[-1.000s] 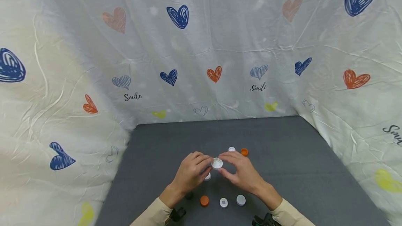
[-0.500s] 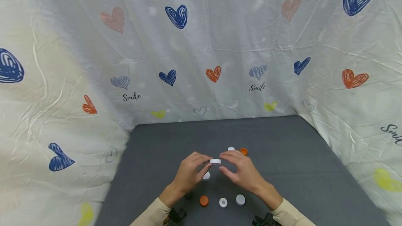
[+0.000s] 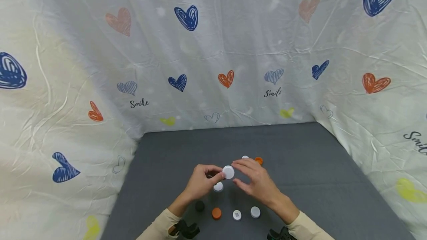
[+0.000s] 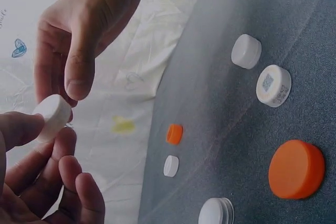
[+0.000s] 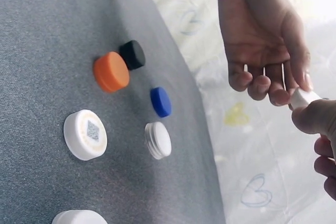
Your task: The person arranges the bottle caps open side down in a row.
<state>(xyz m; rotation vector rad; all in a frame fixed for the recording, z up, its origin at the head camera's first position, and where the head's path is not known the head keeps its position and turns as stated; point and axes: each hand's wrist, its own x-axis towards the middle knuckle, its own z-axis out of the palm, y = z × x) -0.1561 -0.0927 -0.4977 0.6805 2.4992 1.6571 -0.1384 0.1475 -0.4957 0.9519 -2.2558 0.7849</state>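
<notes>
A white bottle cap (image 3: 228,172) is held up above the table, its smooth round top facing the head camera. My left hand (image 3: 201,180) pinches it at its left edge between thumb and fingers. On the other side, my right hand (image 3: 255,180) has its fingers and thumb spread, fingertips close to the cap's right edge. In the left wrist view the cap (image 4: 53,116) sits against the left thumb, with the right thumb a little above it. The right thumb partly covers the cap (image 5: 303,98) in the right wrist view.
On the grey table (image 3: 173,147) lie a black cap (image 3: 199,206), an orange cap (image 3: 216,213), a white cap with a printed square (image 3: 237,215) and other white caps. A blue cap (image 5: 160,102) shows in the right wrist view. Another orange cap (image 3: 258,160) lies beyond the right hand.
The white cap has turned over in the left hand: its hollow inside showed first, then its edge, now its top. The left fingers have shifted with it; the right hand has hardly moved.
</notes>
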